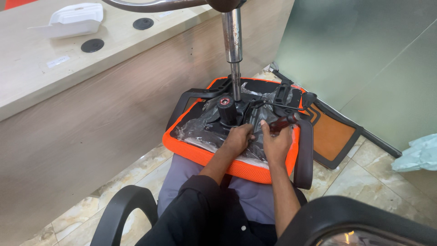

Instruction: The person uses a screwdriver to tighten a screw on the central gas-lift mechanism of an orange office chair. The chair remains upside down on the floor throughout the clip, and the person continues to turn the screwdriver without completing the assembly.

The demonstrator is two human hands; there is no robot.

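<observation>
The right hand (276, 145) has its grip closed on a screwdriver (284, 122); the left hand (239, 138), grip open, should press the orange chair seat (200, 152) firmly beside it.

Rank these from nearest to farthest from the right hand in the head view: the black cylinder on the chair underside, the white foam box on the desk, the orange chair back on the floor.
From the right hand:
1. Black cylinder, just up and left, on the seat underside.
2. Orange chair back, to the right, lying on the floor.
3. White foam box, far upper left, on the desk.
</observation>
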